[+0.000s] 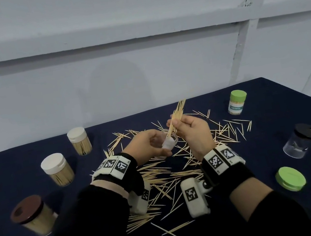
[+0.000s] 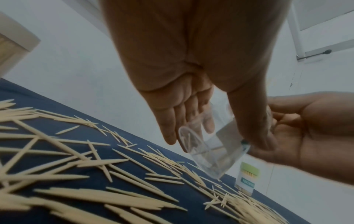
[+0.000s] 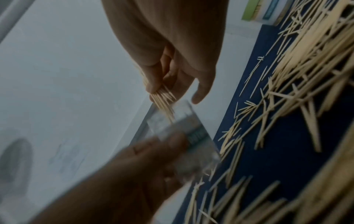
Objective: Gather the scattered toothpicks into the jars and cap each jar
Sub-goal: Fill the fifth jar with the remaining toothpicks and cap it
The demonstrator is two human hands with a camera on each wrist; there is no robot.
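**Wooden bundle lined up over clear jar mouth**

Wooden toothpick bundle [image 1: 177, 115] sat w/ its long axis steep, lower tips just inside the clear jar [image 1: 167, 143], upper ends leaning away from the jar. Right hand [image 1: 191, 132] pinched the bundle above the jar; left hand [image 1: 146, 144] wrapped round the tilted jar, mouth twd the right hand. Loose toothpicks [image 1: 161, 179] lay below the jar.

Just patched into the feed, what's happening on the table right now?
A person is refilling toothpick jars. The left hand holds a clear open jar tilted above the table, while the right hand pinches a bundle of toothpicks and feeds its lower ends into the jar's mouth. Many loose toothpicks lie on the dark cloth. Three filled jars stand capped at the left, and a green lid lies loose at the right.
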